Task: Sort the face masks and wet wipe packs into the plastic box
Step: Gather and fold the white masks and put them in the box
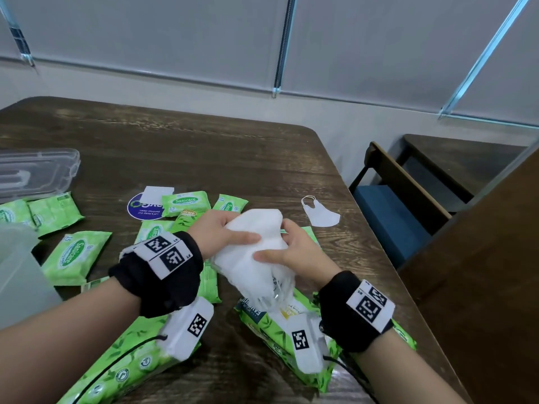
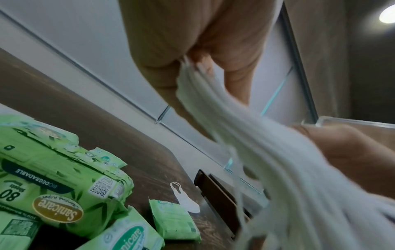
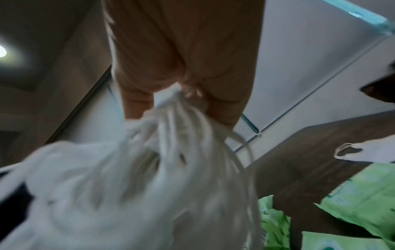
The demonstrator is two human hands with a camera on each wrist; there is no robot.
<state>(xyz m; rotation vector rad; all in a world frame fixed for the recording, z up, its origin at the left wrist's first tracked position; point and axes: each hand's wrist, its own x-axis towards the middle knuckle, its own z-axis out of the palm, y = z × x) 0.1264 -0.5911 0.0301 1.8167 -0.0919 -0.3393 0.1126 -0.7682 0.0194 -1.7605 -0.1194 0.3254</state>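
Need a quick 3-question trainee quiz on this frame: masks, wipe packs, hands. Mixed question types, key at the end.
1. True or false: both hands grip the stack of face masks, the left hand and the right hand.
2. Multiple choice: the single face mask lies where? A) on the table, right of the hands; B) inside the plastic box; C) on the chair.
3. Fill in: the clear lid lies on the table at the far ____ of the head view.

Key: 1 true; 2 A; 3 left.
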